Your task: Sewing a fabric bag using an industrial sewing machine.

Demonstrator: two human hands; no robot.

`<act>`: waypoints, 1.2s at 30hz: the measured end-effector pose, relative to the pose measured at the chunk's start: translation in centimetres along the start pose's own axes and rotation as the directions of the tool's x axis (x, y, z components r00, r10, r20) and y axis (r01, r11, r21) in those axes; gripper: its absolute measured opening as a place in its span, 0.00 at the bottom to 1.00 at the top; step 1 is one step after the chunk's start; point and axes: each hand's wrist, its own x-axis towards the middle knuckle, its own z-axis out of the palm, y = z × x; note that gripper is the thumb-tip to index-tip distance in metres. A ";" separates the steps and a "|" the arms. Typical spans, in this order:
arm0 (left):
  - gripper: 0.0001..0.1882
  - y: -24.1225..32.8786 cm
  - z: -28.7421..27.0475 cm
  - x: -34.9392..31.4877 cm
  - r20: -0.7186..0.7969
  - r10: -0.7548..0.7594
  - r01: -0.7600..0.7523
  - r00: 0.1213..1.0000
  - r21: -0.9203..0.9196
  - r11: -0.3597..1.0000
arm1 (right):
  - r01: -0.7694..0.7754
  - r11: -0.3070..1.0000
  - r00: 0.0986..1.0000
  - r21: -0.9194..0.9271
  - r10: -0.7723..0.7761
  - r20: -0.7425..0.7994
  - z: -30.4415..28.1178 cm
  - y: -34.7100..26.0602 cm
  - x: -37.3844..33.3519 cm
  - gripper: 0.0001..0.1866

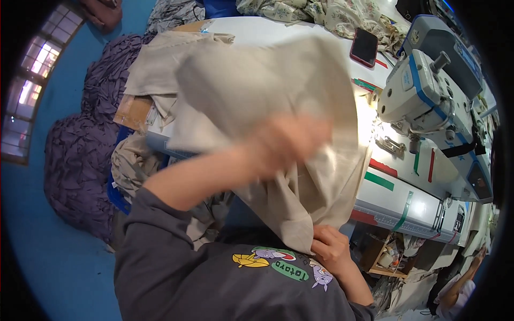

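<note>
While the left hand [289,142] is blurred and pressed into the beige cloth [267,96], its grip cannot be told. That cloth hangs in front of the sewing machine [428,91], left of it, over the white table [391,198]. At the cloth's lower edge, the right hand [332,249] pinches a fold, fingers closed. A red phone [364,47] lies on the table behind the cloth, just left of the machine. Purple fabric [80,155] is heaped far left of it.

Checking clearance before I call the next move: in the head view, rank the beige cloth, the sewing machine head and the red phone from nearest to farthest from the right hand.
1. Beige cloth: gripped by the right hand.
2. Sewing machine head: up and to the right.
3. Red phone: far on the table, top.
</note>
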 end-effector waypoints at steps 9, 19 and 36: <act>0.10 5.3 2.5 -5.5 0.011 0.232 -0.211 0.973 -0.374 0.903 | -0.043 0.996 0.996 -0.076 0.037 -0.077 -0.5 0.2 -2.8 0.11; 0.14 8.1 0.0 1.1 0.142 0.071 0.027 0.987 -0.594 0.804 | -0.044 0.999 0.998 -0.020 0.043 -0.046 0.5 0.8 -3.9 0.20; 0.17 3.5 2.1 5.4 0.536 -0.055 0.303 0.842 -0.388 0.870 | -0.072 0.996 0.996 -0.046 0.070 -0.052 1.0 1.3 -3.9 0.13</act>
